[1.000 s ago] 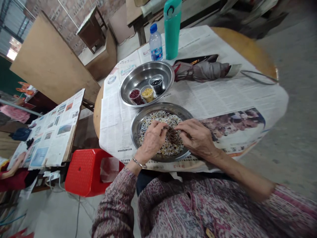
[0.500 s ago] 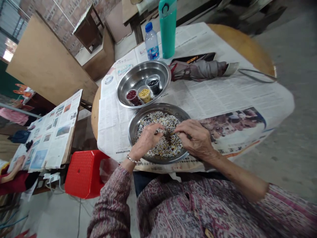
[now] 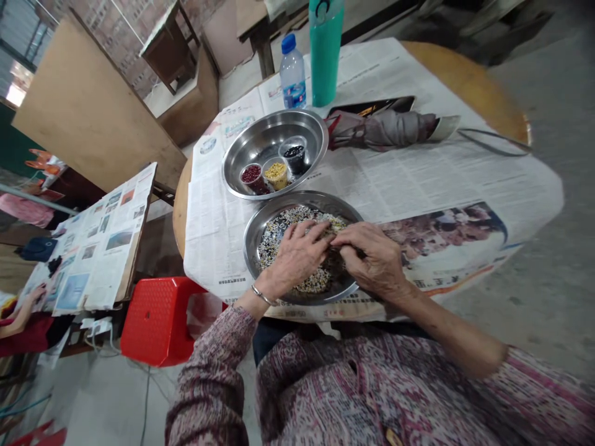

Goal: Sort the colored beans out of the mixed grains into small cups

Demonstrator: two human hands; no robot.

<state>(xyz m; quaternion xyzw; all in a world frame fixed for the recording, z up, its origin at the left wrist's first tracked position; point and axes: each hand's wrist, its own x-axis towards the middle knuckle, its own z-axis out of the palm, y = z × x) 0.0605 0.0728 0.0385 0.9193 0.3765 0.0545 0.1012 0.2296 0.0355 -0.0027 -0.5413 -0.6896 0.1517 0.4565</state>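
A steel basin (image 3: 255, 214) on the newspaper in front of me holds a layer of small white, yellow and dark pieces (image 3: 274, 241), beads or grains. My left hand (image 3: 295, 257) lies over this layer, palm down, fingers stretched out and slightly spread. At the basin's right side is my right hand (image 3: 372, 254), with its thumb and fingers drawn together; whatever they pinch is too small to make out. The fingertips of both hands almost meet. Behind stands a second steel basin (image 3: 242, 133) with a cup of dark red pieces (image 3: 253, 176), one of yellow pieces (image 3: 276, 174) and one of black pieces (image 3: 295, 158).
Beyond the basins are a water bottle (image 3: 292, 74), a teal bottle (image 3: 325, 56) and a folded grey umbrella (image 3: 385, 129). Newspaper (image 3: 446, 179) covers the round table. On the left are a red stool (image 3: 155, 319) and another table (image 3: 111, 229), with a person's arm (image 3: 23, 313) beside it.
My left hand has moved right and its fingers have gone from curled to stretched out over the pieces. My right hand stays pinched at nearly the same spot. The view has shifted slightly.
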